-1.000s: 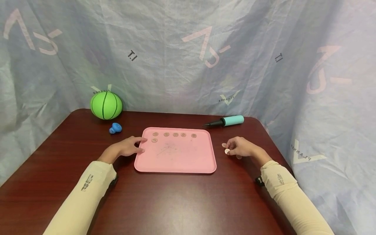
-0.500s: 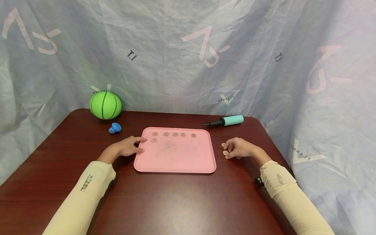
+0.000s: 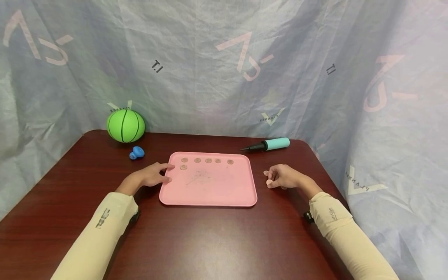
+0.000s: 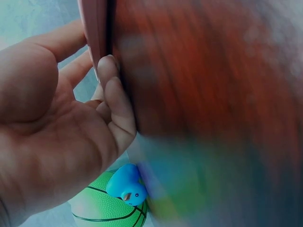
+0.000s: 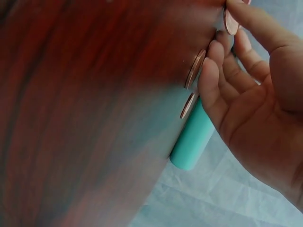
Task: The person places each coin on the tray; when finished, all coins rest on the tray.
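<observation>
My left hand (image 3: pixel 151 174) holds the left rim of a pink tray (image 3: pixel 210 194). In the left wrist view, the thumb reaches over the edge while the lower fingers curl against its side. Bronze-coloured coins lie in the tray: several in a row along the far side, and one coin (image 3: pixel 183 167) below the row at the left. Right of the tray, my right hand (image 3: pixel 285 177) pinches a coin (image 5: pixel 231 21) between thumb and fingers, low over the table. Two other coins lie by that hand, one coin (image 3: pixel 266 173) beyond the fingertips and one coin (image 5: pixel 195 69) partly beneath the palm.
A green ball (image 3: pixel 126 125) with black lines sits at the back left, with a blue rubber duck (image 3: pixel 137 153) in front of it. The turquoise hand pump (image 3: pixel 276 144) lies at the back right. A grey printed cloth (image 3: pixel 196 77) hangs behind the dark red table (image 3: pixel 210 241).
My right hand has shifted slightly, and the coin at its fingertips has changed tilt and moved a little toward the tray. The left hand and tray have stayed in place.
</observation>
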The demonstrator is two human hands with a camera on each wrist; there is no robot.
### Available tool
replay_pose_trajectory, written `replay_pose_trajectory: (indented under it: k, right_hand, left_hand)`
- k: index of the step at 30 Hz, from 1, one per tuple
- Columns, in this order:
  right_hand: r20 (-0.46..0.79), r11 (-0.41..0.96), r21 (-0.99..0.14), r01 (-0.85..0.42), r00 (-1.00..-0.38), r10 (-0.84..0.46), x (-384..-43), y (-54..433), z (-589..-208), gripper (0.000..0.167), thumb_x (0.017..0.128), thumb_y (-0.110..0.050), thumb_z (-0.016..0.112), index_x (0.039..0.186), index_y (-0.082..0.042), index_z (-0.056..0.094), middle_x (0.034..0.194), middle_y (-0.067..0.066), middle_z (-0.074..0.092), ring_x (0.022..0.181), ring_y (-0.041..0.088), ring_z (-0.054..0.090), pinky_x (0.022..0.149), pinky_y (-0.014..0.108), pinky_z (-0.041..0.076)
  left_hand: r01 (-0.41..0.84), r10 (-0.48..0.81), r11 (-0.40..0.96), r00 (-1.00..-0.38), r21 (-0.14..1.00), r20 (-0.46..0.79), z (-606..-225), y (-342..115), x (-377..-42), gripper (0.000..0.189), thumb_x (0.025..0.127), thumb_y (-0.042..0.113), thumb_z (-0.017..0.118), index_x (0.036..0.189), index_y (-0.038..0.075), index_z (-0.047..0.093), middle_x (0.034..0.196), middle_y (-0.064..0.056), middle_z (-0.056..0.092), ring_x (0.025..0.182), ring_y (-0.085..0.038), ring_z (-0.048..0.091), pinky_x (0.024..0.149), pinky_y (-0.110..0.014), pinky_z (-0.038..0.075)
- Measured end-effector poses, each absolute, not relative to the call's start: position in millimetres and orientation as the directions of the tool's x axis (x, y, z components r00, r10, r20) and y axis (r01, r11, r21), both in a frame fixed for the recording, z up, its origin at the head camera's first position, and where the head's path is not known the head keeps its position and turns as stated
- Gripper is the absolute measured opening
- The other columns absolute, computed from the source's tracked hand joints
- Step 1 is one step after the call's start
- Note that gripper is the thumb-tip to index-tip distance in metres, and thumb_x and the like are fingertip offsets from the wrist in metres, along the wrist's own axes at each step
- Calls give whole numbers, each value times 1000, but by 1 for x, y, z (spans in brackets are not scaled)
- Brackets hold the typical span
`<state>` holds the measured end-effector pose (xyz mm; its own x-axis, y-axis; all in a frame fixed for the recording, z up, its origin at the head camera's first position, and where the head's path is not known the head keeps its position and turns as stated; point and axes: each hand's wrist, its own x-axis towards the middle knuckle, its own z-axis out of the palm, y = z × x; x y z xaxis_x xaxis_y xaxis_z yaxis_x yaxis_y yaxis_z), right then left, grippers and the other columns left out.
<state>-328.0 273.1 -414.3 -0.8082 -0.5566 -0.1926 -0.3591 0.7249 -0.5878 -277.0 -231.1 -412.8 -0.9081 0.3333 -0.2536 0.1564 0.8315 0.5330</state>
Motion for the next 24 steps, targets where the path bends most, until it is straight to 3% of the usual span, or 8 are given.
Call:
replay_pose_trajectory:
  k: [12, 24]
  right_hand:
    - [-222, 687, -641, -341, -775, -591, -330, 274, -416, 25, 79, -9, 81, 98, -4, 65, 83, 5, 65, 59, 14, 54, 47, 27, 42]
    - [-220, 658, -666, -350, -752, -622, -331, 275, -415, 21, 77, -5, 81, 93, -4, 68, 78, 4, 66, 56, 12, 52, 46, 26, 42]
  left_hand:
    - [180, 355, 810, -908, 558, -222, -419, -235, -281, 61, 94, 27, 64, 147, 4, 45, 144, -33, 41, 134, -46, 36, 110, -60, 28]
    - [156, 332, 824, -912, 545, -240, -414, -232, -276, 60, 96, 26, 64, 147, 2, 44, 145, -34, 38, 133, -47, 35, 109, -61, 29]
